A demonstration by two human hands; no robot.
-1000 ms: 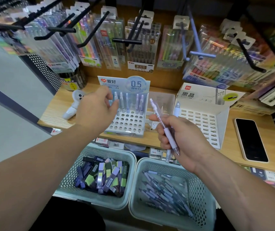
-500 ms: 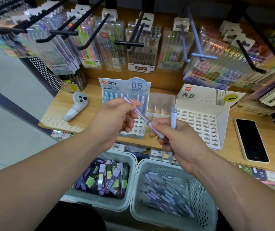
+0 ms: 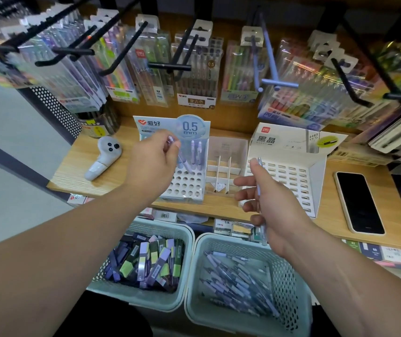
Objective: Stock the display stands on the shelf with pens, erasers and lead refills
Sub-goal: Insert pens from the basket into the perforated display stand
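My left hand [image 3: 154, 161] pinches a pale purple pen [image 3: 181, 154] over the white 0.5 mm pen stand [image 3: 187, 186], its tip down among the holes. Two purple pens [image 3: 195, 152] stand in the stand's back row. My right hand [image 3: 265, 203] holds another pale pen [image 3: 259, 188] upright in front of the white slotted lead-refill stand [image 3: 289, 176], with its fingers spread loosely. A clear divided stand [image 3: 223, 171] sits between the two white stands.
Below the wooden shelf [image 3: 77, 166] are two pale green baskets: the left basket [image 3: 170, 229] holds lead-refill boxes, the right basket [image 3: 289, 278] holds several pens. A white controller [image 3: 103, 156] lies at the shelf's left, a phone [image 3: 358, 203] at its right. Packaged pens hang on black hooks [image 3: 170, 66] above.
My left hand took the pen from my right hand and carried it up to the 0.5 mm stand. My right hand moved right and loosened, keeping one pen.
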